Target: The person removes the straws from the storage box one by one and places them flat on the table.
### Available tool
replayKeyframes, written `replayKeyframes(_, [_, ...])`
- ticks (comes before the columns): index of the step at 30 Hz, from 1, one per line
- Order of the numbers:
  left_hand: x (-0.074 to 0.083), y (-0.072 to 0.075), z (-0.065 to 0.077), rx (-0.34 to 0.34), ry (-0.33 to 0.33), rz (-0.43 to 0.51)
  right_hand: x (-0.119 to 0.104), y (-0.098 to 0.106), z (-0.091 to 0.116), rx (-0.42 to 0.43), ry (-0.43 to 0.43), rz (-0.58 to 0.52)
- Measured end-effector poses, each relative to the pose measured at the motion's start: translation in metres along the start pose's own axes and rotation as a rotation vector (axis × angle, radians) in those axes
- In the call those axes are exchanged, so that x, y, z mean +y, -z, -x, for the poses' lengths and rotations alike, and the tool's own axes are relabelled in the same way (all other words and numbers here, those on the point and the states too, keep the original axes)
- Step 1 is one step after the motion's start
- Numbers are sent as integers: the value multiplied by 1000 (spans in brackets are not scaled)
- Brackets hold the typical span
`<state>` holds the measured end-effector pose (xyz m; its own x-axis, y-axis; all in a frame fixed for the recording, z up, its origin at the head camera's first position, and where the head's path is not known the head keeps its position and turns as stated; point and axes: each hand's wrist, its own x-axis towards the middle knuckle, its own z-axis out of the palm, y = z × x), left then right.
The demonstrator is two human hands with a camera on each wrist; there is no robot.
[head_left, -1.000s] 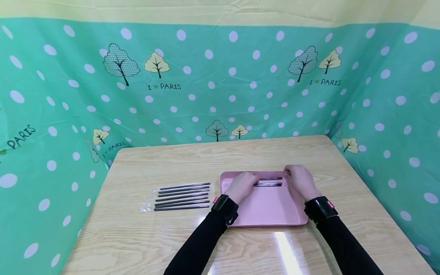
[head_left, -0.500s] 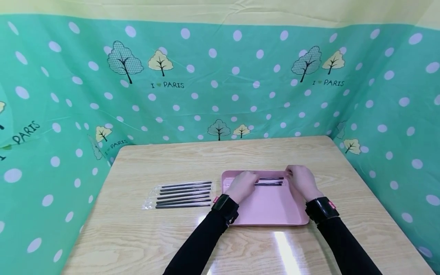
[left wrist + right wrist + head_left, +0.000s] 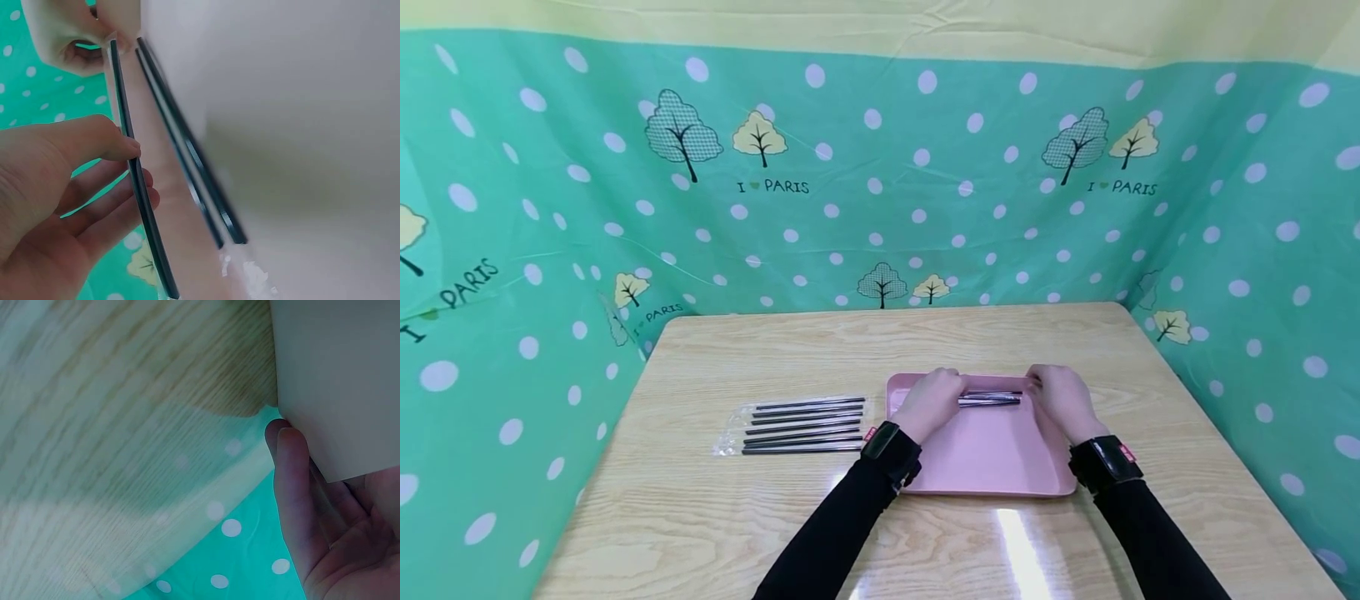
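In the left wrist view, my left hand pinches a dark chopstick between thumb and fingertips. Two more dark chopsticks lie side by side in the tray, with clear plastic showing at their near ends. From the head view, these sticks span the back of a pink tray. My right hand is at the tray's back right corner, its fingertips pinching clear plastic at the far end of the chopstick. The tray's wall hides part of that hand in the right wrist view.
Left of the tray, a clear plastic packet holding several dark chopsticks lies flat on the wooden table. A green dotted cloth hangs behind and at both sides.
The chopstick in my left hand has moved closer to the two others, narrowing the gap between them. My right hand stays at the tray's back right corner. The head view has shifted slightly.
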<state>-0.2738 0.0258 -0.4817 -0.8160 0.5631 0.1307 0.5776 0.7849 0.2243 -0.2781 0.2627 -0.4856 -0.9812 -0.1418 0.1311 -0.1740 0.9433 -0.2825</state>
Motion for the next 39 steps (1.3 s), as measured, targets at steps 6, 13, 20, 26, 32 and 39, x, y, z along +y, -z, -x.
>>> replayKeyframes(6, [3, 7, 1, 8, 3, 3, 2, 0, 0, -7, -5, -15])
replayKeyframes(13, [6, 11, 4, 12, 5, -8, 3, -1, 0, -10, 4, -11])
replayKeyframes(20, [4, 11, 7, 15, 0, -19, 2, -1, -1, -11, -3, -5])
replayKeyframes(26, [-3, 16, 13, -5, 15, -13, 0, 1, 0, -9, -4, -7])
replayKeyframes(32, [-11, 25, 21, 5, 57, -9, 1, 1, 0, -18, -6, 0])
replayKeyframes(39, [-18, 36, 29, 3, 71, -3, 2, 0, 0, -20, -12, -1])
